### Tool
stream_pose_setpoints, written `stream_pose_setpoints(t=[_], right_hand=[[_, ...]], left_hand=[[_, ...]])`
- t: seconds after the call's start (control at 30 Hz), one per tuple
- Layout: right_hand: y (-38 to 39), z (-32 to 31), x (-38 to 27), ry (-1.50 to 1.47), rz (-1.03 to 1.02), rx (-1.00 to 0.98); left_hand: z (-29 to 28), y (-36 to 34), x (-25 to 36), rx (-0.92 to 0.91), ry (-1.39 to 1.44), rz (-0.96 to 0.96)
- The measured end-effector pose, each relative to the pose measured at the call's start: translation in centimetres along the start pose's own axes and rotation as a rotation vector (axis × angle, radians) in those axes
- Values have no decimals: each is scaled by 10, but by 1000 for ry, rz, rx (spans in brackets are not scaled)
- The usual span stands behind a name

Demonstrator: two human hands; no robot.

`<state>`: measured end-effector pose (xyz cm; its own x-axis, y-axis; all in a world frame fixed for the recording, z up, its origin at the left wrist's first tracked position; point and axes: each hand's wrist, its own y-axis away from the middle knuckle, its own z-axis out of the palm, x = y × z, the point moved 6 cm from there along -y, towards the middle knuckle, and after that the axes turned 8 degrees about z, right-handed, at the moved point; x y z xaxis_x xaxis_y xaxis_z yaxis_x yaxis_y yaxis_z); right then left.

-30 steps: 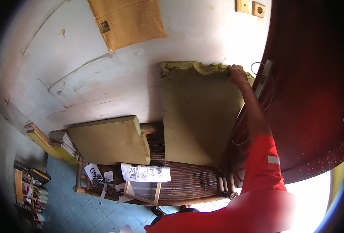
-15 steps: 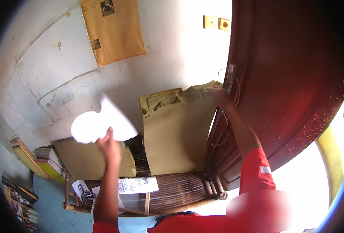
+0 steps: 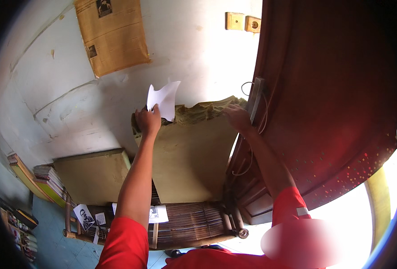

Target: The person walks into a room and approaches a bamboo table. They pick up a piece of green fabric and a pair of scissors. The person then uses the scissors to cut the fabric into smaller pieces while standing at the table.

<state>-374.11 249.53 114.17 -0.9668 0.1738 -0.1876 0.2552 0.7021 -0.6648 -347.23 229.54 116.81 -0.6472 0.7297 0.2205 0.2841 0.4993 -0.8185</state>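
My left hand [image 3: 149, 120] pinches a curled white sheet of paper [image 3: 164, 101] at the upper left corner of a tall tan panel [image 3: 187, 157]. The panel stands upright on a slatted bamboo bench [image 3: 191, 222], and its top edge is covered in crumpled, wrinkled wrapping. My right hand [image 3: 237, 117] has its fingers curled over the upper right corner of the panel, close to the dark red door. Whether the left fingers also touch the panel cannot be made out.
A second tan panel [image 3: 91, 177] leans on the wall at left, beside stacked books [image 3: 50, 177]. Printed pictures [image 3: 85, 217] lie on the bench. The dark red door [image 3: 324, 98] with a power strip [image 3: 255, 99] and hanging cable stands at right. A brown poster [image 3: 113, 40] hangs above.
My left hand has carried the white sheet up and to the right, from beside the tall panel to its top left corner. My right hand stays at the top right corner.
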Motion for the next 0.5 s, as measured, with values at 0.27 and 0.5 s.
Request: stream_pose_setpoints(t=[0.27, 0.5], right_hand=[[-19, 21, 28, -279, 199, -27], [10, 43, 50, -561, 440, 50]], left_hand=[[18, 25, -26, 0, 123, -120], [17, 38, -32, 61, 154, -81]])
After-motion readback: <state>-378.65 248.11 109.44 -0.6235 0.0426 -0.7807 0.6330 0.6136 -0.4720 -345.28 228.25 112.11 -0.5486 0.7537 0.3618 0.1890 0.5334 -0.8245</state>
